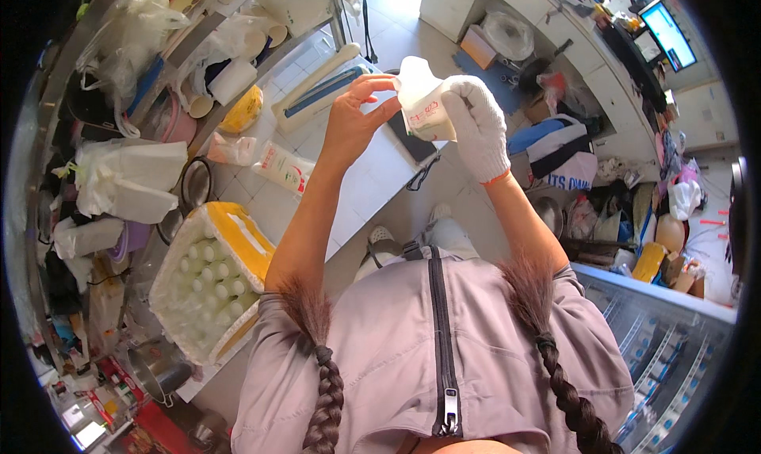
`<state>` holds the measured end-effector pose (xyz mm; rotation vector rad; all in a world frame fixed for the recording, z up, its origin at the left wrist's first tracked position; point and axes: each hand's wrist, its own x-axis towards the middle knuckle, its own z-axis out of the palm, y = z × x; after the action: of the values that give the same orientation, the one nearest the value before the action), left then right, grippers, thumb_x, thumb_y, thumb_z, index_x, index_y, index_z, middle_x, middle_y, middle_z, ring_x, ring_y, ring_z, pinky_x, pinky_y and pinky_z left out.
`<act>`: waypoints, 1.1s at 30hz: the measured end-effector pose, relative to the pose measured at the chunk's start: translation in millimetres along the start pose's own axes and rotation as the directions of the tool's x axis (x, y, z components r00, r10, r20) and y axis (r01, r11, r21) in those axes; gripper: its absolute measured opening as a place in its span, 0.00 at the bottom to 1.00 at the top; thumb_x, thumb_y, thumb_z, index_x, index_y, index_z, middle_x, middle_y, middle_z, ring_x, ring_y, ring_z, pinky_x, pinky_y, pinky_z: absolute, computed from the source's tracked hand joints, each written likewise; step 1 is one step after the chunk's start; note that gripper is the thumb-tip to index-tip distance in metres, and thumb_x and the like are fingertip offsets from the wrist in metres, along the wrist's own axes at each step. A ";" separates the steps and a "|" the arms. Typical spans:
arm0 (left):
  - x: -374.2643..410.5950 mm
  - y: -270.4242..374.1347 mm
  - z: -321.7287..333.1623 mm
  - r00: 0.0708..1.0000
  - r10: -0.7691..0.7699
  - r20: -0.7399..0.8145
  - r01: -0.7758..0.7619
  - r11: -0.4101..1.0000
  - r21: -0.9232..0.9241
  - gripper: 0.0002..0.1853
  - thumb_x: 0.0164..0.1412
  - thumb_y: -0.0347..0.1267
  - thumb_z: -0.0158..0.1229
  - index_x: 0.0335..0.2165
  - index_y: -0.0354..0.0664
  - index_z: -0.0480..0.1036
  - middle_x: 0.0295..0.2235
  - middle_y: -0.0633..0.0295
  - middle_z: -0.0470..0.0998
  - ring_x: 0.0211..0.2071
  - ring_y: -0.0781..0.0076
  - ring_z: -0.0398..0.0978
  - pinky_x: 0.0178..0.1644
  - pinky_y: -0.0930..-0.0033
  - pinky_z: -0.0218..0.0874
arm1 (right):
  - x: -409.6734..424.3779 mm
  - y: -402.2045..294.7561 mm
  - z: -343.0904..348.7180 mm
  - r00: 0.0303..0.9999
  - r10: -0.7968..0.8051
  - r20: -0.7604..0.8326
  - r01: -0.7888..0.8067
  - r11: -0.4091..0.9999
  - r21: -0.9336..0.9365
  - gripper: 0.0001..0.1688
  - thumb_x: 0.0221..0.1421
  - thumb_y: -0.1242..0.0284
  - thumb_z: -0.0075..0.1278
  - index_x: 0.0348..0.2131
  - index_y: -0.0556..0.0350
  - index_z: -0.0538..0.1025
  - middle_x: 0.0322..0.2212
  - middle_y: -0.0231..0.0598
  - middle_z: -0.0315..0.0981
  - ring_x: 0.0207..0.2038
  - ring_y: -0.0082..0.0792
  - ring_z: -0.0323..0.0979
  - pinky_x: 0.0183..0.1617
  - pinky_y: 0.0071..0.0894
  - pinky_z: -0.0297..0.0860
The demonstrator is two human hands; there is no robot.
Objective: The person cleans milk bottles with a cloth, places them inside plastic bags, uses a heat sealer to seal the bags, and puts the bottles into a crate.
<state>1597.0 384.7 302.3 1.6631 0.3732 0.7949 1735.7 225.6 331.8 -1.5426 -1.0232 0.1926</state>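
Both my hands are raised in front of me around a small whitish plastic bag (425,106) with red print. My bare left hand (362,112) pinches the bag's left edge between thumb and fingers. On the other side, my right hand (478,121), in a white knitted glove, grips the bag with bent fingers. Below and left of them, a printed plastic packet (282,167) lies on the white tiled counter (357,207), beside a smaller pinkish packet (232,149). What the held bag contains cannot be made out clearly.
A padded yellow-and-white box (238,234) with several capped bottles (223,271) stands at the left. Behind it are a yellow tub (242,110), metal bowls (196,182) and hanging plastic bags (134,171). A glass-topped case (666,347) is at the lower right; a cloth bag (562,150) lies right.
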 end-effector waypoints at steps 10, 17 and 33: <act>43.5 -41.4 27.6 0.906 -0.074 -0.418 0.073 0.997 -0.017 0.10 0.67 0.34 0.60 0.36 0.40 0.69 0.29 0.66 0.77 0.28 0.83 0.67 0.35 0.78 0.62 | 99.1 83.7 6.0 0.973 0.146 0.179 -0.190 0.946 0.264 0.07 0.66 0.74 0.48 0.38 0.60 0.76 0.31 0.28 0.73 0.32 0.17 0.66 0.38 0.20 0.66; 70.2 -42.4 49.1 0.719 -0.119 -0.685 0.062 0.992 -0.107 0.17 0.68 0.29 0.58 0.52 0.32 0.69 0.39 0.57 0.82 0.40 0.74 0.80 0.50 0.70 0.74 | 171.9 113.3 24.8 0.789 0.208 0.578 -0.467 0.814 0.344 0.07 0.67 0.73 0.48 0.39 0.60 0.73 0.28 0.32 0.74 0.29 0.20 0.71 0.37 0.21 0.70; -23.6 -104.4 19.6 0.498 -0.283 -0.820 0.657 0.740 0.144 0.09 0.58 0.29 0.70 0.35 0.35 0.82 0.26 0.68 0.81 0.28 0.86 0.74 0.33 0.81 0.64 | 111.3 189.2 102.5 0.585 -0.179 0.791 0.101 0.984 0.147 0.07 0.58 0.71 0.58 0.37 0.53 0.79 0.29 0.43 0.78 0.29 0.41 0.78 0.34 0.32 0.73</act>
<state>1611.5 381.9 194.5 1.3998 1.6907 0.9782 1829.0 395.2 186.0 -1.2666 -1.8203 0.8835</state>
